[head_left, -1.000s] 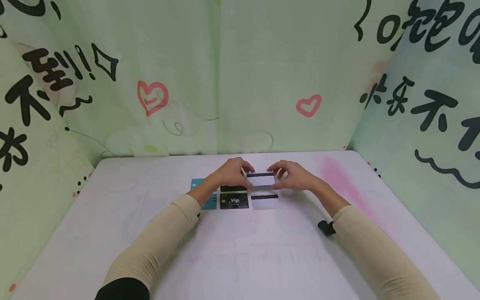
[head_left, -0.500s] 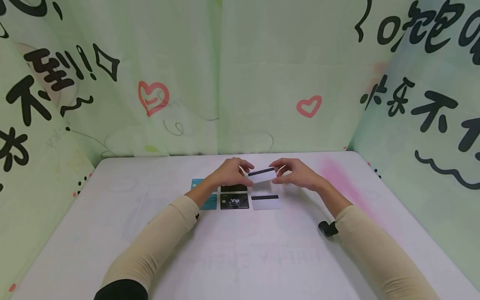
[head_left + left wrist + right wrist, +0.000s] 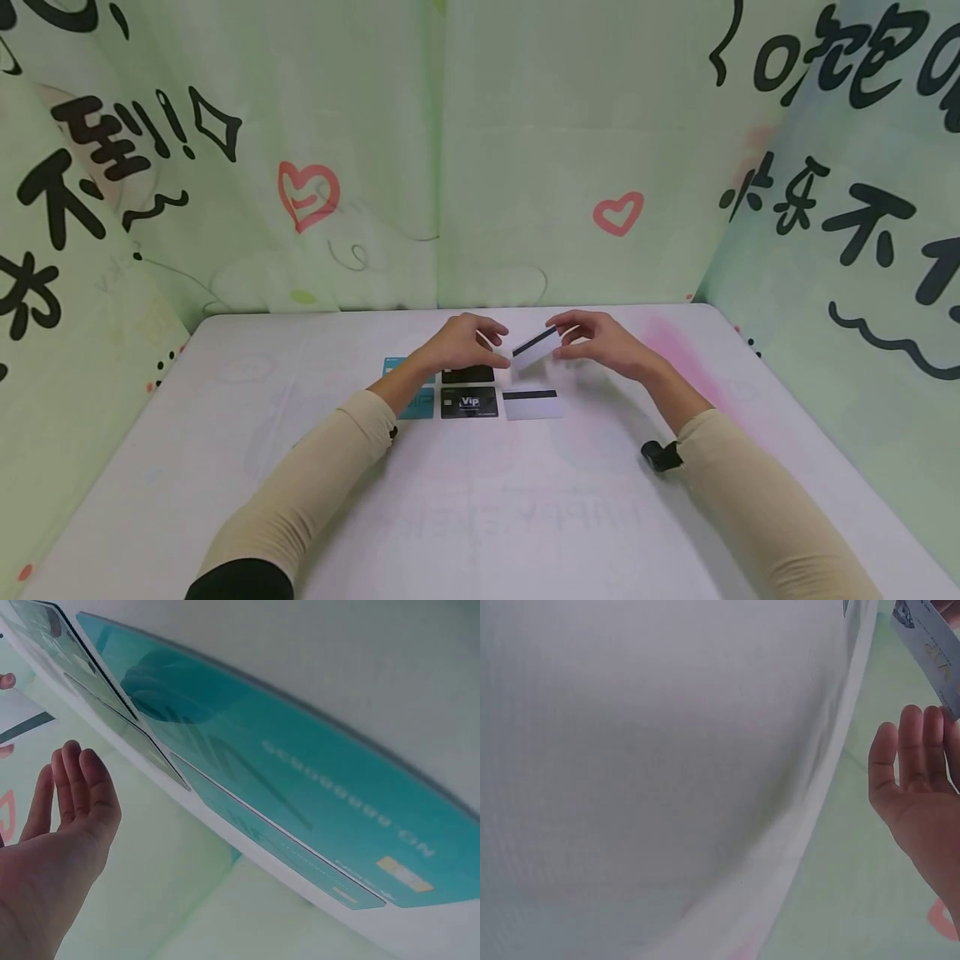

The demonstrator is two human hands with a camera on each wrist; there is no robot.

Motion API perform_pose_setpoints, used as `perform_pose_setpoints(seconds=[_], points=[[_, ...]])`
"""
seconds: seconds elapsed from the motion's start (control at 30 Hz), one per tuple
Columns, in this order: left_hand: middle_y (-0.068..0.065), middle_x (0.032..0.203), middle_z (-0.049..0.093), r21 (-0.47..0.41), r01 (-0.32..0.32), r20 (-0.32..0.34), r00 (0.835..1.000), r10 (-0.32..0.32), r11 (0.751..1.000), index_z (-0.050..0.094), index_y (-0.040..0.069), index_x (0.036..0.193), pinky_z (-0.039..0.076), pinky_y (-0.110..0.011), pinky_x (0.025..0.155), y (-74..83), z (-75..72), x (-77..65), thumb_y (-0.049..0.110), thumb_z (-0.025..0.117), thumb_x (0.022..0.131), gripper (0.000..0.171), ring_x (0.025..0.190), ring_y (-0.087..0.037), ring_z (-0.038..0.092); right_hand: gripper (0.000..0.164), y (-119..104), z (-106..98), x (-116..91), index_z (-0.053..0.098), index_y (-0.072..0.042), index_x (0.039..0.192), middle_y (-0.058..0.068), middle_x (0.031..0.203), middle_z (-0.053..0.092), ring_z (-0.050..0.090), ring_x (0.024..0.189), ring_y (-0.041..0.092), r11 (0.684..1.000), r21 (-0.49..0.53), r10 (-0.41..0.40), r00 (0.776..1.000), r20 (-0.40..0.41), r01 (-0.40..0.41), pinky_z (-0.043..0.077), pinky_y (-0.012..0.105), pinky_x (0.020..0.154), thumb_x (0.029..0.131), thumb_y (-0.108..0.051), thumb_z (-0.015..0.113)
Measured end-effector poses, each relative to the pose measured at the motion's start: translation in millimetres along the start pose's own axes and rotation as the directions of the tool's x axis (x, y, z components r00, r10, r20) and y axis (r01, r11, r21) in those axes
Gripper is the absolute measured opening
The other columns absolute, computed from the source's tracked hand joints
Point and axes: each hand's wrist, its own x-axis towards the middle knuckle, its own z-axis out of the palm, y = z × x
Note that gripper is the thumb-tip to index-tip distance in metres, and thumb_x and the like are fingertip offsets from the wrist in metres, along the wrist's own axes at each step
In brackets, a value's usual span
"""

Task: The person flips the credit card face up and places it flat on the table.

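Note:
My right hand [image 3: 600,340] pinches a white card [image 3: 536,346] with a black stripe, tilted above the table. In the right wrist view the card's other face [image 3: 930,652] shows gold lettering. My left hand [image 3: 467,343] is just left of the card with its fingers loosely curled and nothing in its grip; its thumb tip is by the card's lower left corner. Under the left hand lie a black card [image 3: 468,375] and, nearer, a black Vip card [image 3: 468,402]. Another striped white card [image 3: 532,406] lies right of that one. Teal cards [image 3: 315,772] lie at the left, partly hidden by my left forearm.
The white table [image 3: 480,500] carries the cards near its far side. Green curtains [image 3: 510,150] with black writing and red hearts stand behind and at both sides. A black wrist device [image 3: 661,456] sits at my right cuff.
My right hand has lifted the upper white card off the table, tilted it and moved slightly right with it. The left hand has let the card go and stays nearly in place.

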Motion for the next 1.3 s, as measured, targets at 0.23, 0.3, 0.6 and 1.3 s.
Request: perform_pose_setpoints(seconds=[0.23, 0.3, 0.6, 1.3], points=[[-0.011, 0.121, 0.073, -0.003, 0.004, 0.008, 1.000, -0.004, 1.000, 0.067, 0.007, 0.138, 0.056, -0.029, 0.092, -1.1, -0.3, -1.2, 0.028, 0.087, 0.085, 0.060, 0.110, -0.021, 0.070, 0.054, -0.7, -2.6, -0.8, 0.059, -0.004, 0.142, 0.022, 0.141, 0.055, 0.056, 0.122, 0.036, 1.000, 0.020, -0.002, 1.000, -0.016, 0.002, 0.050, 0.020, 0.089, 0.092, -0.010, 0.078], [-0.012, 0.122, 0.073, -0.006, 0.004, 0.009, 1.000, -0.004, 1.000, 0.067, 0.007, 0.138, 0.056, -0.029, 0.092, -0.8, -0.6, -1.9, 0.028, 0.086, 0.085, 0.061, 0.111, -0.022, 0.070, 0.055, -1.1, -2.9, -1.2, 0.058, -0.004, 0.143, 0.020, 0.142, 0.056, 0.055, 0.124, 0.036, 1.000, 0.019, -0.003, 1.000, -0.019, 0.004, 0.050, 0.022, 0.091, 0.092, -0.009, 0.077], [-0.014, 0.125, 0.072, -0.012, 0.007, 0.015, 1.000, -0.007, 1.000, 0.066, 0.006, 0.138, 0.056, -0.029, 0.094, -0.6, -0.3, -4.6, 0.028, 0.086, 0.085, 0.061, 0.111, -0.021, 0.070, 0.052, -1.6, -3.6, -0.4, 0.055, -0.005, 0.145, 0.017, 0.149, 0.055, 0.049, 0.136, 0.040, 1.000, -0.001, -0.012, 1.000, -0.014, 0.012, 0.046, 0.042, 0.105, 0.095, -0.006, 0.072], [-0.012, 0.125, 0.073, -0.018, 0.018, 0.012, 1.000, -0.018, 1.000, 0.065, 0.008, 0.140, 0.056, -0.033, 0.096, -2.7, -1.5, -4.9, 0.029, 0.085, 0.087, 0.062, 0.113, -0.023, 0.068, 0.052, -3.2, 11.2, 8.1, 0.057, -0.004, 0.140, 0.014, 0.139, 0.062, 0.057, 0.128, 0.034, 0.993, -0.121, -0.009, 1.000, -0.003, 0.008, 0.048, 0.046, 0.104, 0.091, -0.005, 0.075]])
